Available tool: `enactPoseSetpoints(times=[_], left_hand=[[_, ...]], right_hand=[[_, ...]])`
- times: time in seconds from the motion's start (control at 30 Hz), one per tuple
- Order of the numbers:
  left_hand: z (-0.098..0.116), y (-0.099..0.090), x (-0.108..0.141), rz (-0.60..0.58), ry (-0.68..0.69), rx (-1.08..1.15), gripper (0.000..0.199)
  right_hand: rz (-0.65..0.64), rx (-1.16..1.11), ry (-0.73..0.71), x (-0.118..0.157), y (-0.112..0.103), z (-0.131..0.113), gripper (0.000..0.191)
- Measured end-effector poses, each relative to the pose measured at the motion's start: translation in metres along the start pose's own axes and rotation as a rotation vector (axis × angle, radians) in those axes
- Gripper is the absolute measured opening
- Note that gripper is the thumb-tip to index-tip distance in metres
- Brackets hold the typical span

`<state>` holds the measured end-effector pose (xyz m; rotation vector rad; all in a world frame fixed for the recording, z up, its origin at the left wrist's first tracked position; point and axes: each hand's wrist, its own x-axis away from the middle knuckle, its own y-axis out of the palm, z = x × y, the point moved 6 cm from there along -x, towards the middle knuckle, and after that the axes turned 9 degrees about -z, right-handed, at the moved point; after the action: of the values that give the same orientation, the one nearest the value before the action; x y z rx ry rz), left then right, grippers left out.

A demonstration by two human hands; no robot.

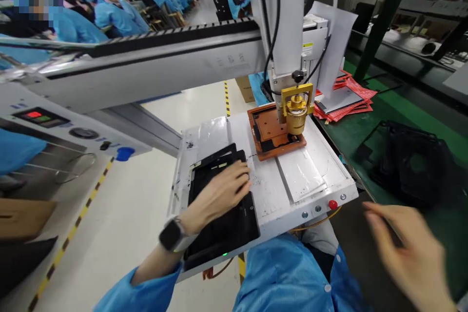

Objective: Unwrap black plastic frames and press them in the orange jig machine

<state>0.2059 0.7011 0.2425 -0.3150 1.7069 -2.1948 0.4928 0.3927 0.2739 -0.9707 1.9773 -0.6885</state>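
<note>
My left hand [221,192], with a watch [171,235] on the wrist, is over a stack of flat black tablet-like panels [219,236] at the left of the white machine bed [266,195]. Its fingers are loosely bent and slightly apart, with nothing seen in them; whether the fingertips touch the top panel I cannot tell. Off the bed's right front corner, my right hand [409,246] is in the air, slightly blurred. Its thumb and fingers are apart and hold nothing. An orange-brown fixture [270,126] with a black frame in it sits under a gold machine head [296,114].
A red button [332,204] is on the bed's front edge. To the right, a green bench [351,131] carries red wrap [361,85] with grey panels and a dark bundle [413,161]. The machine's beam [164,66] crosses behind. People in blue sit at the far left.
</note>
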Motion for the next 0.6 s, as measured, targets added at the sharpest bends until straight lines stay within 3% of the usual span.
enactPoseSetpoints(times=[0.07,0.17,0.23,0.3,0.37,0.43,0.6], left_hand=[[-0.005,-0.04,0.014,0.088,-0.094,0.13,0.043],[-0.009,-0.097,0.04,0.196,-0.245,0.187,0.055],[-0.012,-0.12,0.055,0.201,-0.406,0.174,0.061],[-0.014,-0.133,0.068,0.187,-0.581,0.129,0.062],[-0.016,-0.138,0.08,0.195,-0.697,0.091,0.061],[-0.018,-0.14,0.091,0.232,-0.739,0.101,0.061],[-0.027,-0.144,0.109,0.325,-0.75,0.195,0.06]], right_hand=[[-0.231,-0.134,-0.192,-0.007,0.064,-0.053,0.021],[-0.441,-0.18,-0.484,-0.003,0.152,-0.138,0.033],[-0.571,-0.072,-0.609,0.005,0.202,-0.182,0.042],[-0.684,0.063,-0.665,0.012,0.241,-0.208,0.044],[-0.767,0.143,-0.693,0.015,0.263,-0.221,0.036],[-0.838,0.177,-0.697,0.014,0.272,-0.226,0.027],[-0.991,0.199,-0.614,-0.014,0.265,-0.224,0.016]])
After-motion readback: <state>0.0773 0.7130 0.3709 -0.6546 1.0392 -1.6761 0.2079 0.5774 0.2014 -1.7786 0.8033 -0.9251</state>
